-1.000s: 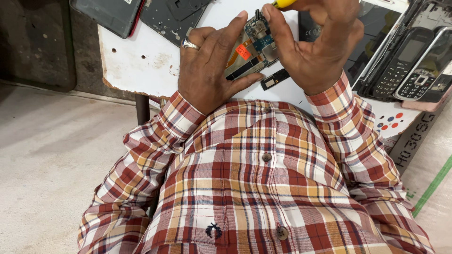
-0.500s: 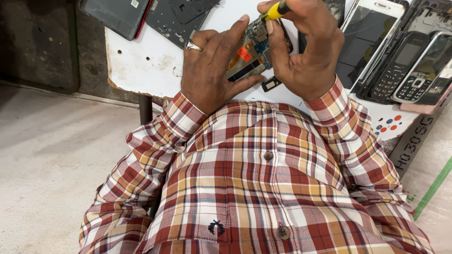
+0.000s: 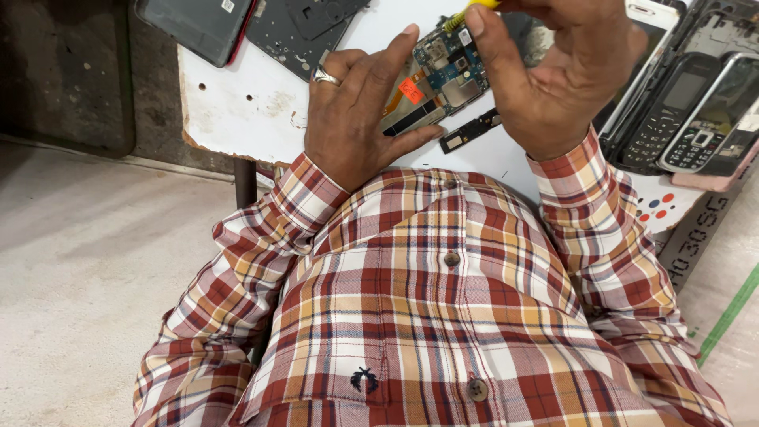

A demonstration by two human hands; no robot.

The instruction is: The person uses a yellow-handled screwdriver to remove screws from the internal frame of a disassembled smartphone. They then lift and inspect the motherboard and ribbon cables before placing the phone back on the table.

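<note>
Yellow shows at the very top of the view: the handle of a small screwdriver point(image 3: 473, 6) pinched in the right hand point(image 3: 557, 71), whose thumb and fingers are closed together on it. A second ago that hand was bunched low over the circuit board point(image 3: 433, 79), hiding most of it; now it is lifted up and to the side, and the board's blue face, metal shields and orange tag are open to view, with the tool's tip coming down at its top edge. By my reading, the work is at the fastening stage, the driver being set to a screw near that upper corner, though the tip itself is too small to make out.

The left hand point(image 3: 356, 119), a ring point(image 3: 325, 76) on one finger, is clamped on the board: forefinger stretched along its upper left edge, thumb under its lower edge, so the board lies tilted between the two hands, just above the white table point(image 3: 229, 103). A small dark loose part point(image 3: 469, 130) lies just below the right hand's thumb. Beyond the right wrist rests a row of old keypad phones point(image 3: 680, 111); beyond the left knuckles, dark phone back covers point(image 3: 300, 32).
</note>
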